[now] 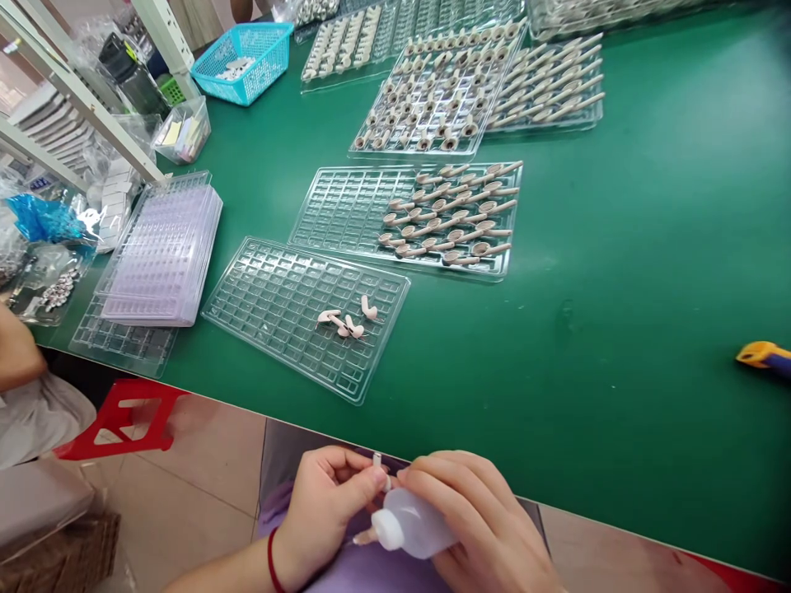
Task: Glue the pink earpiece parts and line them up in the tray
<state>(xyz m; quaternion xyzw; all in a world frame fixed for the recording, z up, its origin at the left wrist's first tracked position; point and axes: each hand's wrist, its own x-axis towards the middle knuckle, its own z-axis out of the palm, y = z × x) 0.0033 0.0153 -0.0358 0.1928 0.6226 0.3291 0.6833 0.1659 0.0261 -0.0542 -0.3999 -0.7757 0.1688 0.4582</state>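
At the table's front edge, my left hand (337, 492) is closed, pinching a small pale earbud part (377, 463) upright between thumb and fingers. My right hand (479, 515) is wrapped round a translucent white squeeze bottle (420, 525). The bottle's capped nozzle (366, 537) points left, below the earbud part and apart from it. Fingertips of the right hand come close to the part; whether they touch it I cannot tell. Ahead of the hands lies a clear compartment tray (290, 329) with several loose earbud pieces (349, 323).
Behind it, another clear tray (352, 206) carries rows of beige earbud halves (454, 210). More filled trays (432, 91) sit farther back. A tray stack (161, 255), a blue basket (247, 62) and a plastic box (184, 132) stand left. A yellow-handled tool (760, 356) lies right. Another person's arm (18, 354) shows left.
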